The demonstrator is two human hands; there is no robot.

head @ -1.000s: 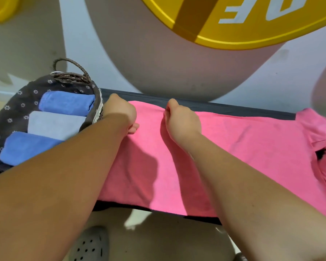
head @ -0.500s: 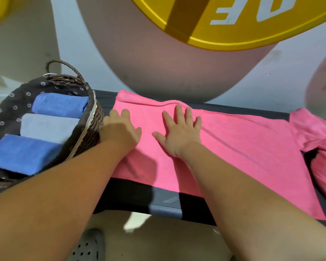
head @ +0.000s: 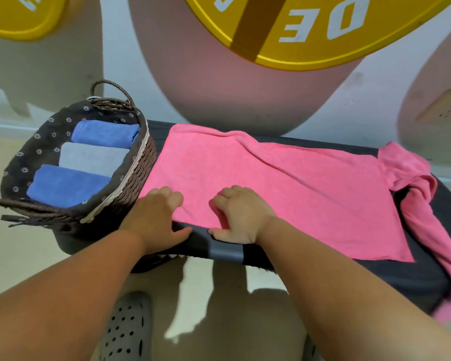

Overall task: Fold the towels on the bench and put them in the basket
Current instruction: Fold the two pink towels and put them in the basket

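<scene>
Pink towel [head: 271,183]: spread flat and single-layered across the dark surface [head: 375,277], its far left corner close to the back edge, with one soft ridge running through the far half. Its near edge lies short of the front of the surface.

Hands: both are at the near left part of that towel, a little apart. The left hand [head: 156,217] has its fingers curled down onto the cloth and its thumb stretched along the bare surface at the hem. The right hand [head: 241,217] is set the same way, fingers bent on top and thumb at the hem. Each appears to pinch the near edge; whether the thumbs reach under the cloth cannot be told.

Second pink towel [head: 414,178]: crumpled at the right end, touching the spread one and trailing over the front right corner.

Basket [head: 138,175]: woven, dark flowered lining, at the left end just beside the towel's left edge. Inside lie three rolled towels side by side: a blue towel [head: 104,132] farthest, a grey towel [head: 91,157] in the middle, another blue roll [head: 65,185] nearest.

Floor: a grey perforated clog [head: 126,332] below the arms.

Wall: a yellow lettered disc [head: 297,29] above the surface
</scene>
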